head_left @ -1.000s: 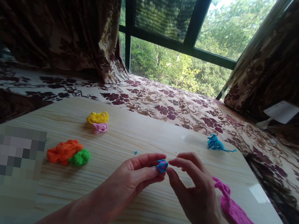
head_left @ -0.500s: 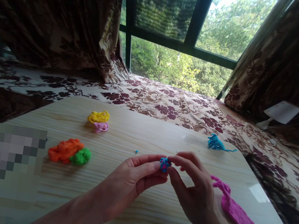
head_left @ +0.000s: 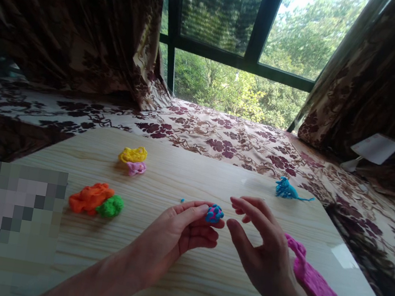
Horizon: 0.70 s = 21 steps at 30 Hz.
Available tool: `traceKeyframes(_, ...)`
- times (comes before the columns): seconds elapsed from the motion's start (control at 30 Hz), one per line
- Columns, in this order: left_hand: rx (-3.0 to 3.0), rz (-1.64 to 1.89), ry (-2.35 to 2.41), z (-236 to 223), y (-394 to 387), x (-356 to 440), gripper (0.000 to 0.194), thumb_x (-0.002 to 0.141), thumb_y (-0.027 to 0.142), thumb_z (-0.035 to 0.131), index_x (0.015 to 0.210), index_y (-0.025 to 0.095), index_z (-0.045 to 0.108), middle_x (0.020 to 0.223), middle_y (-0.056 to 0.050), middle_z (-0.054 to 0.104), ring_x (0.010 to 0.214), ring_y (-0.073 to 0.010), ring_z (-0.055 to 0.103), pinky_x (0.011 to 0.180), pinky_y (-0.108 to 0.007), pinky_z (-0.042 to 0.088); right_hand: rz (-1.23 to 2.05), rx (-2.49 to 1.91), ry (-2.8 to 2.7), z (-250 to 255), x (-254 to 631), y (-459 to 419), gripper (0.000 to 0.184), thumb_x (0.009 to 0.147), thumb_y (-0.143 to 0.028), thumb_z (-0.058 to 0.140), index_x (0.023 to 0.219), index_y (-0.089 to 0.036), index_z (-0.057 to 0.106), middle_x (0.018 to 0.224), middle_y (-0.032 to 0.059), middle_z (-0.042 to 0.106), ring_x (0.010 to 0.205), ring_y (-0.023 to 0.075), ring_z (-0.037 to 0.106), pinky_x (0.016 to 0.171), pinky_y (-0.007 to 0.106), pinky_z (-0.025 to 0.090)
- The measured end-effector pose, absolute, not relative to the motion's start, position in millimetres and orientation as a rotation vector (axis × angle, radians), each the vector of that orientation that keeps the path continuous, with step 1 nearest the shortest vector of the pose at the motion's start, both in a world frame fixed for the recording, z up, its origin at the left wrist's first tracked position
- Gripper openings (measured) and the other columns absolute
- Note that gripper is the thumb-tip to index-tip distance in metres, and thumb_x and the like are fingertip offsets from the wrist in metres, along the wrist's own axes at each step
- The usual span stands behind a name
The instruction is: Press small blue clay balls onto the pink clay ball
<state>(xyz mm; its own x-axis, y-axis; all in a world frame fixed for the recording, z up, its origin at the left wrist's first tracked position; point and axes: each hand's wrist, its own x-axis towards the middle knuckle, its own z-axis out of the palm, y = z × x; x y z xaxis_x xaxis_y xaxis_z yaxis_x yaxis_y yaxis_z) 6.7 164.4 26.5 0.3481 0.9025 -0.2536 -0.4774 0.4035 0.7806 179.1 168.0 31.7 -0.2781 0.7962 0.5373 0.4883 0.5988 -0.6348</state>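
Note:
Between the thumb and fingers of my left hand (head_left: 184, 226) is a small ball of modelling clay (head_left: 214, 214), pink with blue dots pressed over it. My right hand (head_left: 257, 231) hovers just right of the ball, thumb and fingers apart, with nothing visible between them. A tiny blue clay bit (head_left: 182, 200) lies on the table beyond my left hand. Flattened magenta clay (head_left: 315, 281) with a twisted end rests beside my right wrist, partly hidden by it.
On the wooden table (head_left: 201, 169) sit yellow clay (head_left: 132, 155) and light pink clay (head_left: 136, 168) at the back left. Orange clay (head_left: 90, 198) touches green clay (head_left: 111, 206) nearer me. Blue stringy clay (head_left: 289, 189) lies back right. A white lamp (head_left: 376, 148) stands past the table.
My right hand has let go of the dotted clay ball and drawn slightly away to the right, its fingers spreading. The ball stays in my left hand, more exposed now.

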Motion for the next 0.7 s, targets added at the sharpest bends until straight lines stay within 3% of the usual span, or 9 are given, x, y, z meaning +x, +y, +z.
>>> traceKeyframes(0.13, 0.744, 0.953, 0.758, 25, 165, 10, 0.023, 0.083, 0.033, 0.051, 0.093, 0.015, 0.062, 0.084, -0.006, 0.065, 0.072, -0.0138, 0.060, 0.074, -0.033, 0.050, 0.468, -0.949, -1.997, 27, 176, 171, 0.033, 0.080, -0.018, 0.059, 0.112, -0.022, 0.056, 0.109, 0.0050, 0.052, 0.098, 0.0165, 0.051, 0.082, 0.028, 0.044)
traceKeyframes(0.23, 0.890, 0.970, 0.904, 28, 169, 6, 0.030, 0.083, 0.039, 0.049, 0.093, 0.014, 0.062, 0.083, -0.007, 0.065, 0.071, -0.0161, 0.061, 0.073, -0.037, 0.050, 0.526, -0.975, -1.967, 23, 175, 173, 0.026, 0.081, -0.019, 0.058, 0.107, -0.023, 0.057, 0.100, 0.0027, 0.057, 0.088, 0.0143, 0.054, 0.076, 0.027, 0.046)
traceKeyframes(0.33, 1.030, 1.213, 1.109, 42, 169, -6, 0.033, 0.082, 0.041, 0.049, 0.096, 0.014, 0.062, 0.096, -0.009, 0.065, 0.080, -0.0185, 0.061, 0.077, -0.038, 0.050, 0.532, -1.049, -2.001, 22, 176, 172, 0.029, 0.080, -0.019, 0.059, 0.108, -0.024, 0.056, 0.093, 0.0016, 0.059, 0.079, 0.0137, 0.055, 0.071, 0.026, 0.046)
traceKeyframes(0.47, 1.111, 1.459, 1.222, 54, 140, -26, 0.028, 0.078, 0.037, 0.055, 0.097, 0.017, 0.063, 0.101, -0.006, 0.065, 0.085, -0.0180, 0.061, 0.081, -0.034, 0.049, 0.456, -1.075, -2.226, 20, 178, 161, 0.029, 0.078, -0.018, 0.058, 0.107, -0.024, 0.058, 0.099, 0.0042, 0.060, 0.090, 0.0186, 0.054, 0.079, 0.031, 0.044)
traceKeyframes(0.6, 1.070, 1.445, 1.453, 29, 100, -38, 0.030, 0.074, 0.037, 0.058, 0.098, 0.018, 0.063, 0.087, -0.004, 0.068, 0.083, -0.0179, 0.062, 0.080, -0.029, 0.048, 0.471, -1.134, -2.173, 14, 186, 139, 0.038, 0.078, -0.014, 0.055, 0.115, -0.024, 0.055, 0.105, 0.0050, 0.059, 0.093, 0.0199, 0.054, 0.081, 0.033, 0.043)
traceKeyframes(0.7, 1.255, 1.387, 1.540, 0, 86, -41, 0.027, 0.076, 0.036, 0.056, 0.097, 0.019, 0.062, 0.093, -0.004, 0.066, 0.089, -0.0195, 0.061, 0.081, -0.030, 0.047, 0.568, -1.210, -1.935, 4, 192, 118, 0.030, 0.079, -0.014, 0.052, 0.107, -0.024, 0.059, 0.100, 0.0038, 0.059, 0.083, 0.0165, 0.057, 0.073, 0.028, 0.047)
